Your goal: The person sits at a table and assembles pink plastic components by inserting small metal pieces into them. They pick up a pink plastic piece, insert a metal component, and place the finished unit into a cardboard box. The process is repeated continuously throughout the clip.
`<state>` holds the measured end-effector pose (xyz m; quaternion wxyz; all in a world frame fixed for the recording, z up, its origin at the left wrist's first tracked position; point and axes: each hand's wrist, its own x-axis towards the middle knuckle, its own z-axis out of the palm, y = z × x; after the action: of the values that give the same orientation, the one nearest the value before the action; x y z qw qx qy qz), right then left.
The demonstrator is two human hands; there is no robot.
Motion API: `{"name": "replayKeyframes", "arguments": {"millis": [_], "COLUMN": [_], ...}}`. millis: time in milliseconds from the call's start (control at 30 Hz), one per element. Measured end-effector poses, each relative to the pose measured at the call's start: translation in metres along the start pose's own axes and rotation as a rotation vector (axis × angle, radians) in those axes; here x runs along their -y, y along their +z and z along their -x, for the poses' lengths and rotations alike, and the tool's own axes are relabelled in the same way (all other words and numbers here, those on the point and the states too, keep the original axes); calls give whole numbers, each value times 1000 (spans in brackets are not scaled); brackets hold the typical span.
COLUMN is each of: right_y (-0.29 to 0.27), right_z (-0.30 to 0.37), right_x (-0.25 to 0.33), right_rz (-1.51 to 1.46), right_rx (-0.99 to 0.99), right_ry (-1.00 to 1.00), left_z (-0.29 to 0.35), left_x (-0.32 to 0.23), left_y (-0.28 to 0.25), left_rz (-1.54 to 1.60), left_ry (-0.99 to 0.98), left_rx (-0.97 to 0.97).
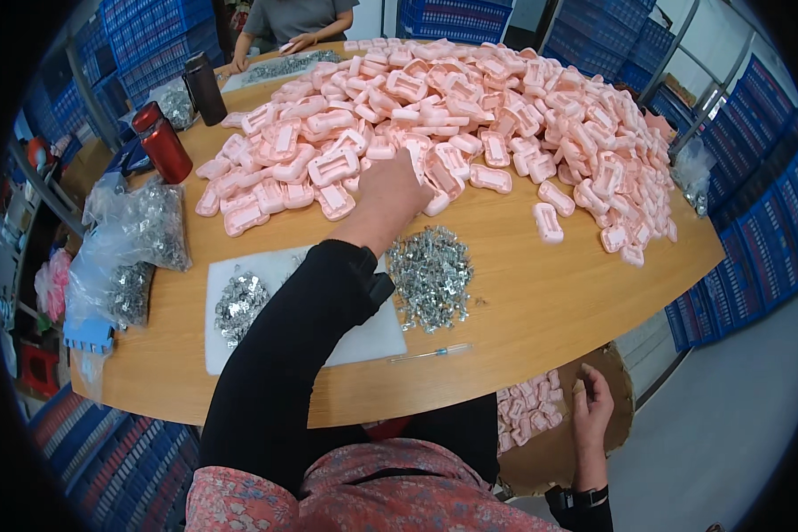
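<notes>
In the head view, the left hand (393, 193) reaches into the near edge of a broad heap of pink casings (479, 102), smooth, plastic-looking, round-cornered shells, many with a rectangular window. Its fingertips are hidden there, so I cannot tell whether its fingers are closed on a casing. The right hand (592, 412) is low at the near right, fingers loosely curled and apart from the thumb, with nothing visible between them, beside a brown cardboard box (614, 403) of more pink casings, partly covered by the surface (559, 297), which is wood-grained. Small shiny metal pieces (432, 277) are piled near the middle; others lie on a matte white sheet (368, 341), partly hidden by the black sleeve (279, 346). Crinkled clear bags (164, 213) sit at left. At the far side, a co-worker (297, 18) is cut off by the upper edge.
</notes>
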<state>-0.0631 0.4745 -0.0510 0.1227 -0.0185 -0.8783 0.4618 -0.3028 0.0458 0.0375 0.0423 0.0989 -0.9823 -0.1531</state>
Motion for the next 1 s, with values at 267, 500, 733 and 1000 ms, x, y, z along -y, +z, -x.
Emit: {"name": "replayKeyframes", "arguments": {"millis": [267,500,733,1000], "right_y": [17,59,116,196], "right_z": [-11,-24,-36,-50], "right_x": [79,126,193,225], "right_rz": [-23,-2,45,165], "right_rx": [-24,176,510,661], "right_ry": [-241,-357,-484,-710], "left_z": [15,110,223,295], "left_x": [43,103,130,143], "left_y": [-31,-87,-86,-39], "left_rz": [246,1100,1586,2040], "left_ry": [-10,-114,-134,-207], "left_rx": [-249,183,369,434]}}
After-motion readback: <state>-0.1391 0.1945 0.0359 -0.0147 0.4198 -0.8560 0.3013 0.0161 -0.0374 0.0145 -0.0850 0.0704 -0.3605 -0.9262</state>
